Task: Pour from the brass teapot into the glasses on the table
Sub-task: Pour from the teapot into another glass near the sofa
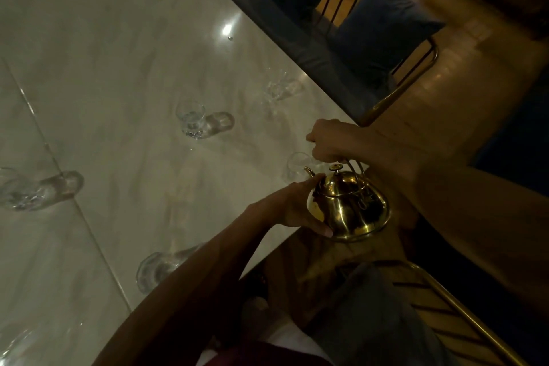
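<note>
The brass teapot (349, 205) sits at the near right edge of the table (124, 47), between the left hand (297, 205) on its side and the right hand (329, 140) on its handle. A glass (298, 165) stands just beyond the spout; other glasses (193, 119) lie scattered farther left and behind.

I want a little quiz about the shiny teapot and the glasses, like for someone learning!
1. True or false: the right hand holds the brass teapot by its handle.
2. Where is the left hand? A) flat on the table B) against the teapot's side C) around a glass
3. Fill in: the teapot's spout points towards the ____ just behind it.

Key:
1. True.
2. B: it steadies the teapot's body.
3. Glass: the nearest glass stands on the table right by the spout. No pouring stream can be seen.
</note>
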`<move>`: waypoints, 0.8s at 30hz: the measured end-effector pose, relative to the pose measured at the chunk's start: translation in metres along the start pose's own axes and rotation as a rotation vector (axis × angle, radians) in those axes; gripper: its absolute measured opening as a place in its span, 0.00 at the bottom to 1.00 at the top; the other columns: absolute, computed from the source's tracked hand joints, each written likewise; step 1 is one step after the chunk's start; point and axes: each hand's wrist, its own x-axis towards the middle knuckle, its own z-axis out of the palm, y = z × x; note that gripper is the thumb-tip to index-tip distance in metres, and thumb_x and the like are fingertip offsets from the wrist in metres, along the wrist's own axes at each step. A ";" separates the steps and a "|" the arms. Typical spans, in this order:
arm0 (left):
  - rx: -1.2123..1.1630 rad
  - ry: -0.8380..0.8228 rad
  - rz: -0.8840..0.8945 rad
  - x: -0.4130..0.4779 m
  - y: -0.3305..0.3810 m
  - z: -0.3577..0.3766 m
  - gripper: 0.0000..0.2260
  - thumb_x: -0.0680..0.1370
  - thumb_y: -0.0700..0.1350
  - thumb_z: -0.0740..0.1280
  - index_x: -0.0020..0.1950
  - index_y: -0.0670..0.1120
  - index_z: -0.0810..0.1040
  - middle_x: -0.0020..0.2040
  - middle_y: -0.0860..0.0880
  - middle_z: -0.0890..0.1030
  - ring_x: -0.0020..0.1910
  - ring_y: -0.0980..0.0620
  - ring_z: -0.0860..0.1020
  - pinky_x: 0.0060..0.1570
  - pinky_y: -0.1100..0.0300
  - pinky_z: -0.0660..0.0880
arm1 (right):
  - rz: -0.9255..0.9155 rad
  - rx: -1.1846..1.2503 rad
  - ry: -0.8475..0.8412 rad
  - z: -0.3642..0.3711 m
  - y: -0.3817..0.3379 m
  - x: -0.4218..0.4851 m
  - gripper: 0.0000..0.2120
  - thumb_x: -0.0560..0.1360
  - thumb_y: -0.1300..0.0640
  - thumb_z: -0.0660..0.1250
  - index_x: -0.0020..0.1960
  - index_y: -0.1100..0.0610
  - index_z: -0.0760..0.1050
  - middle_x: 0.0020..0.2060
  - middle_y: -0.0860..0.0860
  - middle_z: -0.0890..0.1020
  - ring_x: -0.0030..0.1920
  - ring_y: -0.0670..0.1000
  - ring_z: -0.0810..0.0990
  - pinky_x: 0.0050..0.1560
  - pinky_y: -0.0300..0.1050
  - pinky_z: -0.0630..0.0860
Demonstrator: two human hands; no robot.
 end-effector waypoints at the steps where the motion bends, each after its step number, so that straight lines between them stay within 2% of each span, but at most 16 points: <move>1: -0.004 0.002 0.004 0.000 0.000 0.000 0.50 0.69 0.45 0.82 0.82 0.51 0.54 0.79 0.50 0.66 0.74 0.53 0.65 0.63 0.63 0.61 | 0.001 0.002 0.001 -0.001 0.000 0.000 0.25 0.73 0.57 0.63 0.70 0.57 0.69 0.65 0.56 0.76 0.58 0.56 0.78 0.57 0.50 0.77; 5: -0.019 0.000 0.009 0.001 0.000 -0.001 0.51 0.68 0.46 0.82 0.82 0.52 0.54 0.79 0.50 0.65 0.75 0.50 0.65 0.64 0.61 0.62 | 0.016 0.005 -0.001 -0.003 -0.002 0.001 0.24 0.75 0.58 0.63 0.70 0.57 0.69 0.64 0.57 0.77 0.52 0.55 0.80 0.49 0.48 0.79; 8: -0.026 0.000 0.020 0.002 -0.001 -0.001 0.50 0.68 0.44 0.82 0.82 0.52 0.55 0.79 0.50 0.66 0.73 0.52 0.65 0.63 0.62 0.62 | 0.031 -0.011 -0.007 -0.003 -0.002 0.002 0.25 0.75 0.56 0.63 0.72 0.57 0.68 0.66 0.57 0.75 0.55 0.57 0.78 0.54 0.50 0.78; 13: -0.028 0.006 0.011 0.003 -0.002 -0.001 0.50 0.69 0.45 0.82 0.82 0.51 0.54 0.79 0.50 0.64 0.77 0.50 0.63 0.64 0.63 0.61 | 0.020 -0.011 0.004 -0.005 -0.003 0.000 0.24 0.76 0.57 0.62 0.71 0.57 0.69 0.64 0.57 0.76 0.47 0.54 0.80 0.41 0.47 0.79; 19: -0.037 0.014 0.007 0.005 -0.005 0.000 0.52 0.67 0.47 0.83 0.83 0.52 0.53 0.80 0.50 0.64 0.78 0.48 0.62 0.67 0.60 0.61 | 0.019 -0.026 -0.008 -0.005 -0.001 0.001 0.21 0.76 0.58 0.63 0.68 0.58 0.74 0.62 0.57 0.78 0.52 0.55 0.82 0.36 0.41 0.76; 20: -0.034 0.015 0.012 0.005 -0.005 0.000 0.52 0.67 0.47 0.83 0.82 0.52 0.53 0.80 0.50 0.64 0.78 0.48 0.62 0.67 0.60 0.61 | 0.017 -0.022 -0.003 -0.005 -0.001 0.002 0.20 0.76 0.58 0.63 0.68 0.58 0.74 0.62 0.57 0.79 0.52 0.56 0.82 0.38 0.42 0.77; 22: -0.035 0.014 0.015 0.005 -0.005 0.000 0.52 0.67 0.47 0.83 0.82 0.52 0.54 0.80 0.51 0.64 0.76 0.50 0.63 0.66 0.60 0.61 | 0.010 -0.012 -0.002 -0.004 0.000 0.003 0.21 0.76 0.57 0.62 0.68 0.58 0.73 0.63 0.57 0.78 0.56 0.56 0.81 0.48 0.45 0.79; 24: -0.041 0.014 0.019 0.005 -0.005 -0.001 0.51 0.68 0.46 0.82 0.82 0.52 0.55 0.80 0.51 0.64 0.72 0.56 0.63 0.65 0.61 0.61 | 0.004 -0.007 0.003 -0.004 -0.001 0.004 0.21 0.76 0.56 0.62 0.69 0.58 0.73 0.64 0.56 0.78 0.56 0.56 0.80 0.50 0.47 0.79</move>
